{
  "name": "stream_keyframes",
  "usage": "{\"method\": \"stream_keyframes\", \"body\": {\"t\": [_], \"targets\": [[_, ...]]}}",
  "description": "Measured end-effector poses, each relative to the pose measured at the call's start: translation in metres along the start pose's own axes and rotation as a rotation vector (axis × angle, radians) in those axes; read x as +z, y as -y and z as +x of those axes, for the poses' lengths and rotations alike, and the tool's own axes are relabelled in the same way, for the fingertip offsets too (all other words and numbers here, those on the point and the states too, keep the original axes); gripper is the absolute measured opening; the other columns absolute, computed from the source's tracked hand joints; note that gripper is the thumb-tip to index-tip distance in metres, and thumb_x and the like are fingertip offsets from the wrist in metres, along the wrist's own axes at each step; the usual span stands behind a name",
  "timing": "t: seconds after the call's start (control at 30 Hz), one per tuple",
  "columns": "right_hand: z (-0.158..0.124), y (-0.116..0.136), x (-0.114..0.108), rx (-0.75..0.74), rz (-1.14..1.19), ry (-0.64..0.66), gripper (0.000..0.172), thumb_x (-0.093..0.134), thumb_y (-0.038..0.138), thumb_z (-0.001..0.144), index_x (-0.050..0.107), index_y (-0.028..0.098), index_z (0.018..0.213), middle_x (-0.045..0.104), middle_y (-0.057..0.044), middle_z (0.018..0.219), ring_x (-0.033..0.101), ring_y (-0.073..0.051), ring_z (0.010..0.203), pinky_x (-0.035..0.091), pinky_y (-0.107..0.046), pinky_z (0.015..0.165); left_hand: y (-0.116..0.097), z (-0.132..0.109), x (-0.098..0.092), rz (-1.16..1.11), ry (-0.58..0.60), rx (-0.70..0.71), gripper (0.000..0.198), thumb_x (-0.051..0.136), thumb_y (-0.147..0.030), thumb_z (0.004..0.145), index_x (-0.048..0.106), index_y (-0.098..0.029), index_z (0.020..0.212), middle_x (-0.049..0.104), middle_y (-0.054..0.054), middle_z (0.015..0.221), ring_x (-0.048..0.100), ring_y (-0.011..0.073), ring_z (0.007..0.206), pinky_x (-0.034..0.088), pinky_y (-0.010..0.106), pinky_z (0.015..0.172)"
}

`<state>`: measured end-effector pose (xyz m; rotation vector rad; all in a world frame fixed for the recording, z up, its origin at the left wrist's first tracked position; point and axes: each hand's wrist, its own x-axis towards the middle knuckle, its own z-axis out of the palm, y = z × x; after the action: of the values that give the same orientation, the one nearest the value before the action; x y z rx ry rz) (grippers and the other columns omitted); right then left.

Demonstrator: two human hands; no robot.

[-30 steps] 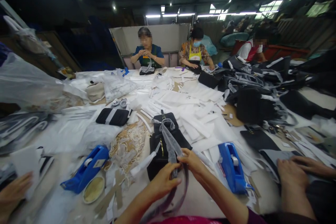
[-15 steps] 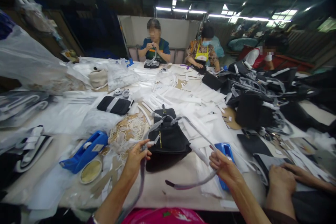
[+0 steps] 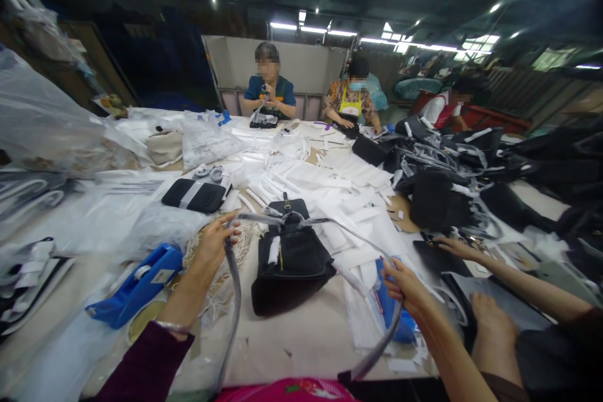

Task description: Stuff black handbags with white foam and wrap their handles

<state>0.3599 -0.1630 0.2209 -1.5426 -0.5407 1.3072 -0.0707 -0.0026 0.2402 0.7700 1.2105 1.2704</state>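
A small black backpack (image 3: 301,269) stands on the table in front of me, a gold zip and a white wrapped pull on its front. From its top, two long straps in greyish clear wrapping spread out to either side. My left hand (image 3: 218,240) is closed around the left strap (image 3: 234,308), left of the bag's top; the strap's lower part hangs toward me. Farther right, my right hand (image 3: 400,281) pinches the right strap (image 3: 384,342), whose dark end dangles near the table's front edge. Both straps look stretched between the bag and my hands.
A blue tape dispenser (image 3: 136,286) lies left, beside a tape roll (image 3: 145,320). Another blue object (image 3: 398,311) sits beneath my right hand. White wrapping sheets (image 3: 348,195) cover the middle. Black bags (image 3: 438,201) pile up right, near a co-worker's hands (image 3: 492,314). Others sit opposite.
My left hand has moved up and left along the left strap, away from the bag's front. The right strap's end has swung down toward me. One co-worker's hand at right reaches farther forward.
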Motion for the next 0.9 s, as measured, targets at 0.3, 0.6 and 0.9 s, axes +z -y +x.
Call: {"method": "stream_keyframes", "body": {"t": [0.3,0.6,0.9], "targets": [[0.031,0.008,-0.018,-0.172,-0.735,-0.204,0.036,0.049,0.055,0.078,0.059,0.024,0.092,0.049,0.002,0.056,0.045,-0.014,0.045,0.032,-0.024,0.042,-0.003,0.057,0.01,-0.045,-0.046,-0.033,0.038,0.059,0.001,0.063,0.062,-0.011,0.098,0.065,0.005,0.08,0.062,0.0101,0.058,0.046,0.018,0.049],[0.02,0.049,0.015,-0.059,-0.22,0.521,0.051,0.057,0.063,0.078,0.065,0.016,0.097,0.049,-0.001,0.061,0.04,-0.011,0.053,0.031,-0.022,0.052,0.009,0.109,0.015,0.068,-0.064,-0.012,0.037,0.063,-0.006,0.061,0.059,-0.015,0.097,0.061,0.003,0.081,0.062,0.0169,0.071,0.051,0.029,0.065],[0.081,-0.008,-0.006,-0.14,-1.043,0.035,0.026,0.055,0.041,0.077,0.057,0.02,0.061,0.06,-0.007,0.064,0.059,-0.023,0.062,0.047,-0.034,0.059,0.09,0.078,-0.012,1.108,-0.033,0.282,0.039,0.057,-0.018,0.067,0.061,-0.016,0.106,0.055,0.014,0.115,0.047,0.0341,0.118,0.035,0.049,0.104]]}}
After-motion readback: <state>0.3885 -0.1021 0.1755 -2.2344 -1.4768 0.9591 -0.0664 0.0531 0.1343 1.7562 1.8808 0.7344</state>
